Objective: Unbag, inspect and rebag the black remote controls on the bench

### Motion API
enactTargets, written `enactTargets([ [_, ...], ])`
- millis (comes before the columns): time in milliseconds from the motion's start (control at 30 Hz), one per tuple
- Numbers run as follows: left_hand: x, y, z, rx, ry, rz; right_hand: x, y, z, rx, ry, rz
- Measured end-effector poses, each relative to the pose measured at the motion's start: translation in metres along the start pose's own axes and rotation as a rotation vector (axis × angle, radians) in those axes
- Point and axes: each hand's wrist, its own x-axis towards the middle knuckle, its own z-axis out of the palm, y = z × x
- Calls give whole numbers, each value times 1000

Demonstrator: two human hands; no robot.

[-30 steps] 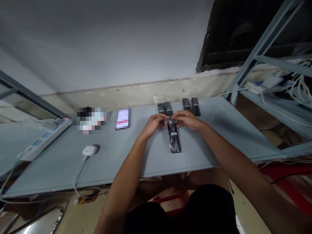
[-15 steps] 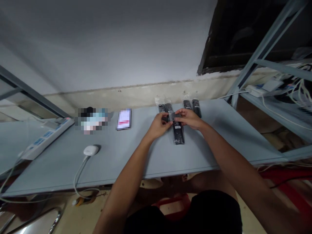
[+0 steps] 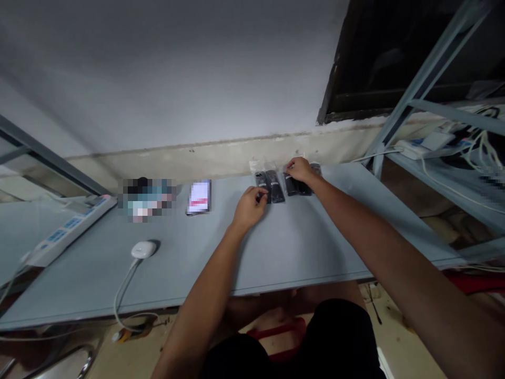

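Several black remote controls [image 3: 276, 188] in clear plastic bags [image 3: 255, 166] lie side by side along far edge of grey table [image 3: 300, 247], labels too small to read. L hand [image 3: 249, 208] half-closed, fingertips on nearest bags at left end of row; R hand [image 3: 300, 169] curled over bags further right, can't tell if either's gripping. To left: pixelated items [image 3: 145, 200], phone [image 3: 199, 197] w/ bright screen, white corded mouse [image 3: 142, 249], white-and-blue power strip [image 3: 71, 231].
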Motion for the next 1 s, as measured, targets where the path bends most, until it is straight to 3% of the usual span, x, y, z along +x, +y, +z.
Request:
enactTargets([
  [100, 0, -2, 0, 21, -11, 19, 0, -6, -1, -128, -53, -57],
  [267, -3, 3, -1, 55, -69, -4, -20, -34, 3, -228, 26, -135],
  [433, -7, 15, -6, 235, -120, -42, -46, -68, 20, -379, -155, -84],
  [667, -7, 23, -12, 353, -163, -42, -34, -82, 17, -316, -355, 20],
  [800, -5, 20, -11, 293, -100, -58, -43, -77, 5, -3, -295, 12],
  [900, -3, 16, -10, 164, -23, -64, -64, -65, -3, 525, -205, 136],
  [1000, 1, 8, -8, -11, 15, -65, -87, -50, -8, 1024, -204, 247],
])
